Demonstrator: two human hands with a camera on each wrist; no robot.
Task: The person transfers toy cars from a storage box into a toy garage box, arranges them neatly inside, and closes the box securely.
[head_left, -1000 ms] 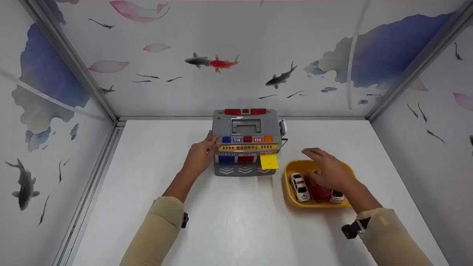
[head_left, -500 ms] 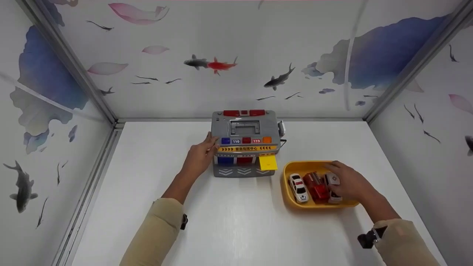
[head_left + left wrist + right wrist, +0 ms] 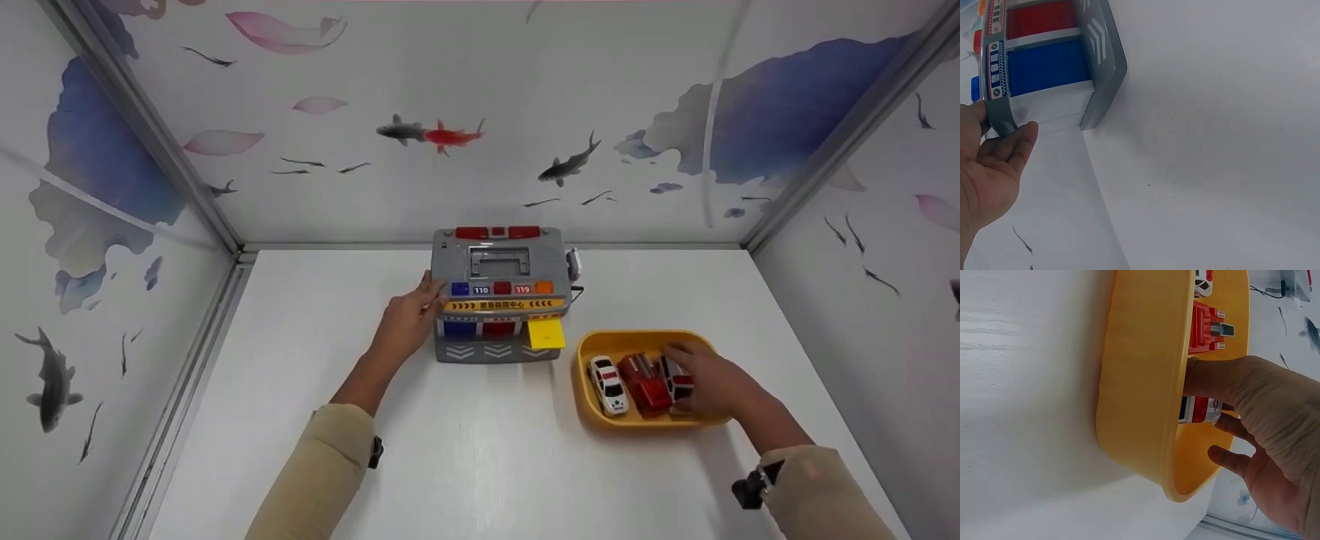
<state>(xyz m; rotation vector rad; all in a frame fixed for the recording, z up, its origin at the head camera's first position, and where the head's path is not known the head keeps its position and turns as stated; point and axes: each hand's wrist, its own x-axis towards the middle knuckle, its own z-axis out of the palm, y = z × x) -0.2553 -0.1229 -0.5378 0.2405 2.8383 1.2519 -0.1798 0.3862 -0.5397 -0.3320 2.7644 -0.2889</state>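
My left hand grips the left edge of a grey toy emergency station, thumb on top and fingers under the roof's corner. The station has blue and red doors and a yellow flap that sticks out at its right front. My right hand reaches into a yellow plastic basin, thumb and fingers round a white toy van with red parts. The hand hides much of the van. Beside it in the basin lie a red toy fire truck and a white toy police car.
The white table is walled in at the back and both sides by white panels with painted fish. On the station's right side are a white handset-like part and a black hook-like piece.
My right hand has moved right across the basin from over the fire truck and closed on the white van, which now sits more tilted. My left hand stays on the station.
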